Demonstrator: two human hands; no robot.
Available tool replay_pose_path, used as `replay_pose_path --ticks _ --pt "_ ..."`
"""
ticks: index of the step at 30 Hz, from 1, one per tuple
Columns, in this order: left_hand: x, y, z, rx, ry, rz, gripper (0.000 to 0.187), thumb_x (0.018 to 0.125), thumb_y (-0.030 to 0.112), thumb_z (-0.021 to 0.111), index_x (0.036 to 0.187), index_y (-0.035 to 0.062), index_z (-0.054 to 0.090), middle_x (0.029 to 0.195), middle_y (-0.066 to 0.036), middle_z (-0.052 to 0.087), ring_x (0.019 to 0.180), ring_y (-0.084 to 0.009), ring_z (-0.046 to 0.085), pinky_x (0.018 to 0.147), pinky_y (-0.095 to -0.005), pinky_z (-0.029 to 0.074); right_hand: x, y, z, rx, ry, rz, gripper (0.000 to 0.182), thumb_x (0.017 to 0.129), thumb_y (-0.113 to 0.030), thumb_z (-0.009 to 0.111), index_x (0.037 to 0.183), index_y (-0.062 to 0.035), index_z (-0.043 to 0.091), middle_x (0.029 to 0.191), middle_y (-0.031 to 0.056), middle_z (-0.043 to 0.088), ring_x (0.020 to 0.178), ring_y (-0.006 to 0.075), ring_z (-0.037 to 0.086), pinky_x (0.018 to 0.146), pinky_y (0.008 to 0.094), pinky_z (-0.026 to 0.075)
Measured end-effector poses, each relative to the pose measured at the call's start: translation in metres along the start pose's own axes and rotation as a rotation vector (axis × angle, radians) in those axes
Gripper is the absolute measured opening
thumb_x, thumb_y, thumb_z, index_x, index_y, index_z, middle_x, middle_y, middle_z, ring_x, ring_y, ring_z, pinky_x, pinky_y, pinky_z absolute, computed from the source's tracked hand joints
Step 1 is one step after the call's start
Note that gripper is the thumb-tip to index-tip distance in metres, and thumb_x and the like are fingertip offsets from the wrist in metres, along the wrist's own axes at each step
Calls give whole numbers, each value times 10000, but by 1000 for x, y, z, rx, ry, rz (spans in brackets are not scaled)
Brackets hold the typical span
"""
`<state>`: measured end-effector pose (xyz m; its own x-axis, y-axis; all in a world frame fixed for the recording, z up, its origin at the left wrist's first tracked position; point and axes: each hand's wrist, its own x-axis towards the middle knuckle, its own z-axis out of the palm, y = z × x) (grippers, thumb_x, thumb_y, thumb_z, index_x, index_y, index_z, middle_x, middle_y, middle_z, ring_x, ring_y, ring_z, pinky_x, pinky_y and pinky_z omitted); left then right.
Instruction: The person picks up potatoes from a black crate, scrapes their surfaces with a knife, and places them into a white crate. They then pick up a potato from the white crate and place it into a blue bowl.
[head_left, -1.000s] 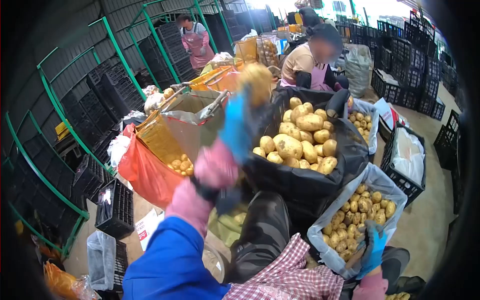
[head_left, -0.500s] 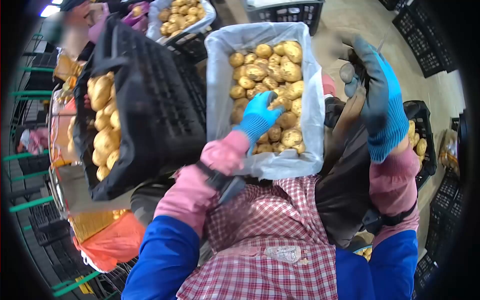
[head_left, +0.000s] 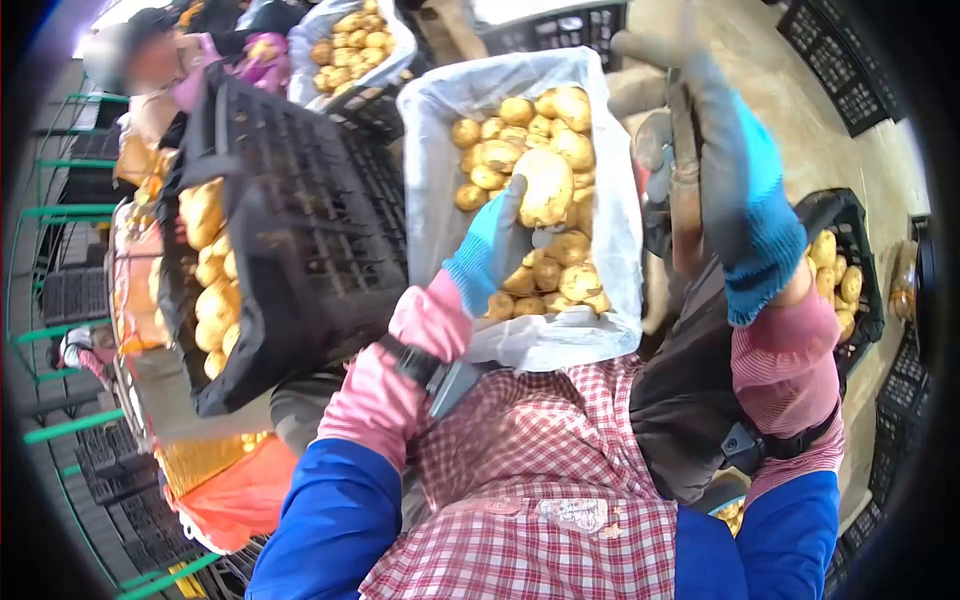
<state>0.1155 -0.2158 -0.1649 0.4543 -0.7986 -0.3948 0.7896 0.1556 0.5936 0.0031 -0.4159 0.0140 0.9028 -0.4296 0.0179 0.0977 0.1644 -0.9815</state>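
My left hand, in a blue glove with a grey palm, grips a large pale potato above a crate lined with clear plastic. Beneath it lie many smaller potatoes, some with dirt on them. My right hand, gloved the same way, is raised to the right of this crate. Its fingers look stretched apart and nothing shows in them, though motion blurs their tips.
A tilted black crate with a black liner and potatoes is on the left. Another lined crate of potatoes stands at the back, near a person. A black crate with potatoes sits to the right. More black crates line the far right.
My left hand has closed on a large potato and lifted it off the pile. My right hand has shifted slightly left, its fingers now spreading more.
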Motion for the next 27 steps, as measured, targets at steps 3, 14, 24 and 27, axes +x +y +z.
replay_pose_path --ticks 3,14,24,27 --pt "-82 32 38 9 -25 190 615 1004 491 548 1407 36 456 1286 -111 616 1050 -232 683 777 -337 624 -9 21 15 -374 -259 -287 429 1021 -345 495 1338 -66 572 950 98 642 694 165 565 613 269 461" --pt "-239 18 46 -30 151 487 547 1008 488 489 1359 69 484 1114 -140 662 813 -182 656 629 -236 552 -96 70 130 -613 -302 -499 447 899 -174 643 1343 -153 600 1060 181 682 910 379 659 784 453 530" --pt "-221 -11 7 191 519 590 537 990 281 614 1428 16 452 1315 -105 566 1182 -176 539 1007 -324 454 -113 96 134 -604 -560 -381 557 905 -240 680 1383 9 544 1099 162 688 953 276 679 815 372 540" --pt "-233 -6 15 462 490 864 626 971 324 648 1476 33 420 1344 -109 550 1222 -185 524 1042 -346 432 -99 67 129 -162 -500 133 614 957 -323 656 1434 16 470 940 71 666 718 133 626 656 233 519"
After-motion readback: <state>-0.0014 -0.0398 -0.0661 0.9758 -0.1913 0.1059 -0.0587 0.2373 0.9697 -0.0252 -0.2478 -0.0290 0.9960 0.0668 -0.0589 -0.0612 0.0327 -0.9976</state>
